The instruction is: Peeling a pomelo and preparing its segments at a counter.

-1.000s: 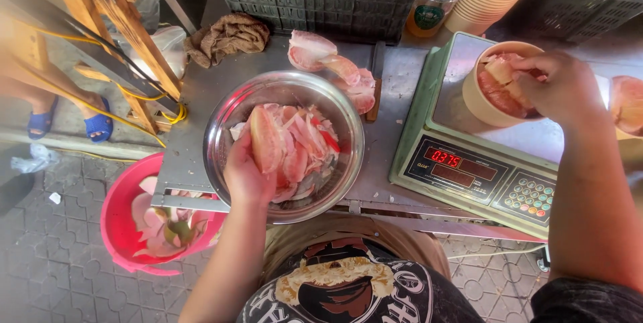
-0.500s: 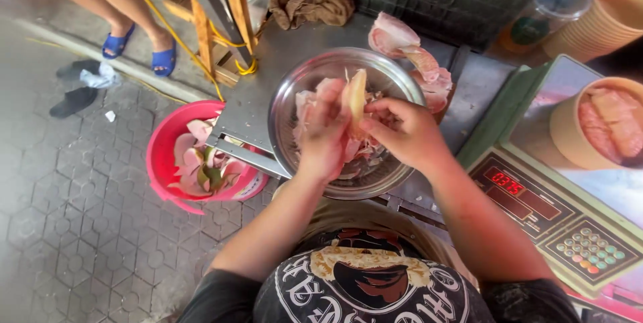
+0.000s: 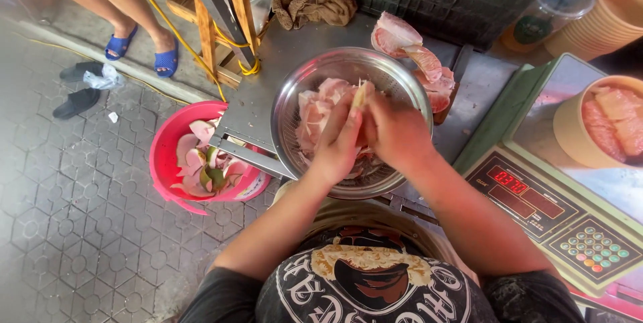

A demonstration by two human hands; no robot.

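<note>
While both hands are bunched up over the steel bowl (image 3: 402, 89), the head view is the only angle I've got, so here's what it gives me. My left hand (image 3: 340, 143) and right hand (image 3: 396, 132) sit side by side, knuckles up, right above the middle of the bowl. Between them is one pale fruit segment (image 3: 360, 95), poking up just past the fingertips with its top end free. Left fingers are curled narrow around its near side, right fingers wrap it from the other side, so both hands are closed on that one piece. How the thumbs sit I can't tell, they're hidden under the backs of the hands.

Under the hands, the bowl holds more pink peeled segments (image 3: 315, 112), mostly showing on the left half. Behind the bowl on the metal table (image 3: 268, 75), a few bigger fruit pieces with pink flesh (image 3: 418, 62) lie just beside the rim, well away from my fingers.

Off to my right there's a green scale (image 3: 562, 222) with a red lit display, and a tan paper cup (image 3: 576, 142) full of segments sits on its tray. Down on the paving to my left, a red bucket (image 3: 164, 162) holds peel scraps. Someone's feet in blue sandals (image 3: 144, 52) stand at the far left, nothing to do with my hands.
</note>
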